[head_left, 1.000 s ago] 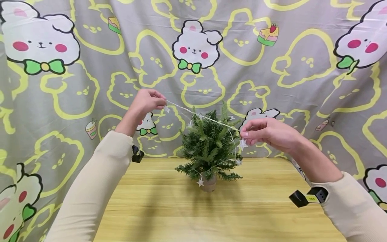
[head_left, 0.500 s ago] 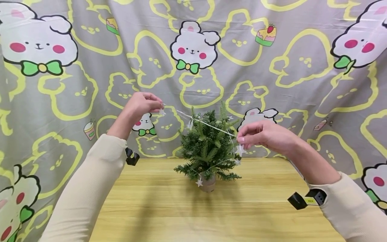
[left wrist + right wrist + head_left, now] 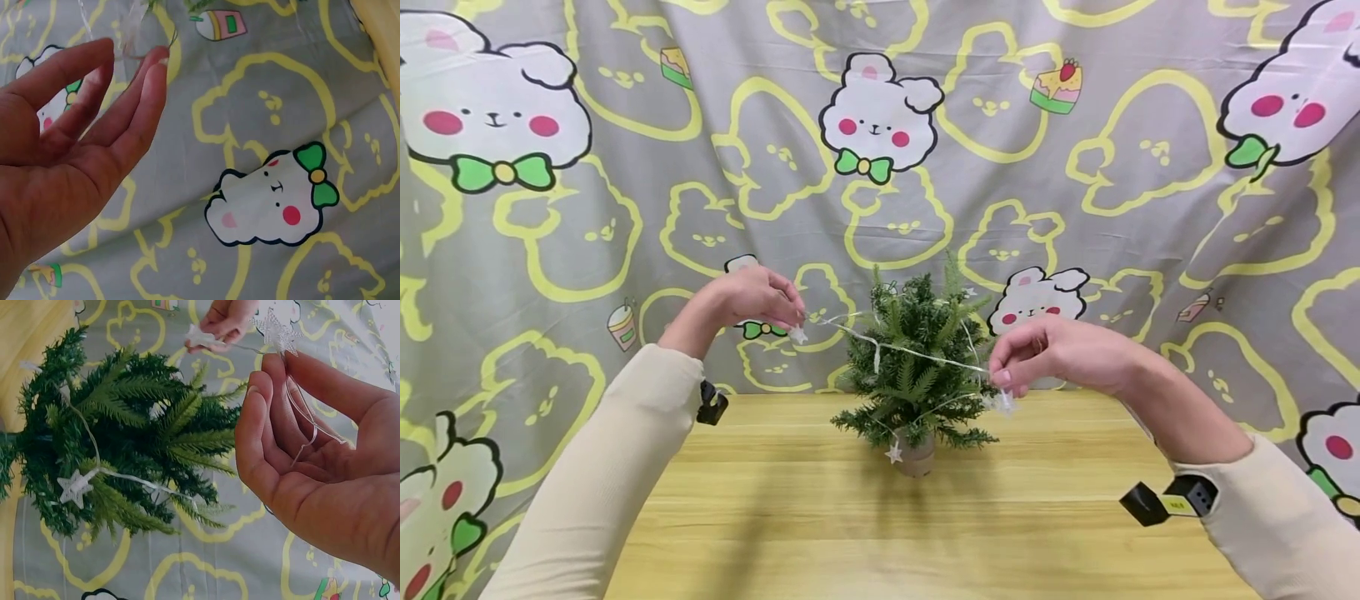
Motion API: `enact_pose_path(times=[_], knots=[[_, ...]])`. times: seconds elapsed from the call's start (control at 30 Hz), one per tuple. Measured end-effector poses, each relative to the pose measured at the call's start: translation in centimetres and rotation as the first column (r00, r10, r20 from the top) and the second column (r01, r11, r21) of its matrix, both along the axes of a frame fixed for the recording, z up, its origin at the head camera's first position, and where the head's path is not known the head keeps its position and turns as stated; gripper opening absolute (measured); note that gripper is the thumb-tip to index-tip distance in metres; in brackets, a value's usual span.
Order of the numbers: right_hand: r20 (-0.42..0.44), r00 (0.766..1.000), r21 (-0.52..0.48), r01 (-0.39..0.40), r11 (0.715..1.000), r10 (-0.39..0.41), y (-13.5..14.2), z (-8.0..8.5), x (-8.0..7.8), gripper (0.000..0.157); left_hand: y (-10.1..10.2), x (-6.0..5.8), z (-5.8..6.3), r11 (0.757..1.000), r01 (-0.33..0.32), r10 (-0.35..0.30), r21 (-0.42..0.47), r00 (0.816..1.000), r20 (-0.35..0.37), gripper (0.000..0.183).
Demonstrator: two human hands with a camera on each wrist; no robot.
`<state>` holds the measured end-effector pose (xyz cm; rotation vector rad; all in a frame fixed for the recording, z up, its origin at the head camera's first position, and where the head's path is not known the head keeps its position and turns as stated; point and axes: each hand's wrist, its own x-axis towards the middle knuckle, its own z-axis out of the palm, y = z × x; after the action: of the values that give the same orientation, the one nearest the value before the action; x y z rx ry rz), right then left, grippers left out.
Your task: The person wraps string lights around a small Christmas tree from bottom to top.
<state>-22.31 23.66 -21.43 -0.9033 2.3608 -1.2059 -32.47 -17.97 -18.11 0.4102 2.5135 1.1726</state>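
Note:
A small artificial Christmas tree (image 3: pixel 898 383) stands upright in a brownish pot (image 3: pixel 916 460). My left hand (image 3: pixel 752 302), left of the tree, pinches a white string of star lights (image 3: pixel 917 355), with a star hanging below the fingertips. To the right, my right hand (image 3: pixel 1067 357) pinches the same string between thumb and fingers; a clear star (image 3: pixel 275 336) sits at the fingertips and a loop of wire lies against the fingers. Between the hands the string runs across the front of the tree. Another star (image 3: pixel 76 489) rests among the branches, and one star (image 3: pixel 893 452) hangs by the pot.
The tree stands on a light wood table (image 3: pixel 820 533). Behind it and at the sides hangs a grey curtain (image 3: pixel 715 125) with rabbit prints and yellow outlines. Black devices (image 3: pixel 1168 498) are strapped at both sleeves.
Both hands have moved down, the left one further than the right. The stretch of string between them has dropped from near the treetop to the tree's middle.

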Motion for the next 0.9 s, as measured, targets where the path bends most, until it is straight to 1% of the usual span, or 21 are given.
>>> enact_pose_path(times=[0.07,0.17,0.23,0.3,0.43,0.57,0.67,0.77,0.9], knots=[[0.014,1.000,-0.012,0.004,1.000,-0.004,0.6,0.1,0.0,0.019,0.3,0.1,-0.2,0.998,0.042,-0.041,-0.042,0.999,0.020,0.017],[0.045,0.998,-0.035,0.041,0.999,-0.040,1.7,0.3,0.0,0.019,1.2,0.4,-0.4,0.987,0.119,-0.116,-0.105,0.992,0.040,0.015],[0.054,0.997,-0.057,0.064,0.996,-0.061,2.6,0.4,0.0,0.018,1.9,0.7,-0.4,0.978,0.162,-0.158,-0.130,0.987,0.041,0.014],[0.056,0.995,-0.076,0.090,0.993,-0.086,3.4,0.5,-0.1,0.017,2.7,1.0,-0.3,0.971,0.187,-0.185,-0.148,0.982,0.030,0.014],[0.053,0.990,-0.091,0.135,0.987,-0.130,4.5,0.6,-0.1,0.017,4.3,1.8,0.0,0.965,0.207,-0.208,-0.159,0.978,0.011,0.015],[0.058,0.983,-0.079,0.180,0.981,-0.175,5.1,0.6,0.0,0.017,5.7,2.4,-0.4,0.964,0.222,-0.224,-0.148,0.975,0.004,0.015],[0.054,0.986,-0.083,0.162,0.983,-0.158,5.4,0.5,0.1,0.016,6.7,2.8,-0.9,0.964,0.226,-0.229,-0.142,0.973,-0.011,0.014],[0.049,0.990,-0.092,0.134,0.987,-0.130,5.7,0.3,0.1,0.015,7.3,3.0,-1.1,0.961,0.225,-0.234,-0.161,0.971,-0.040,0.015],[0.043,0.991,-0.092,0.128,0.987,-0.125,6.1,0.2,0.2,0.015,7.5,2.9,-0.9,0.963,0.191,-0.211,-0.193,0.973,-0.093,0.017]])
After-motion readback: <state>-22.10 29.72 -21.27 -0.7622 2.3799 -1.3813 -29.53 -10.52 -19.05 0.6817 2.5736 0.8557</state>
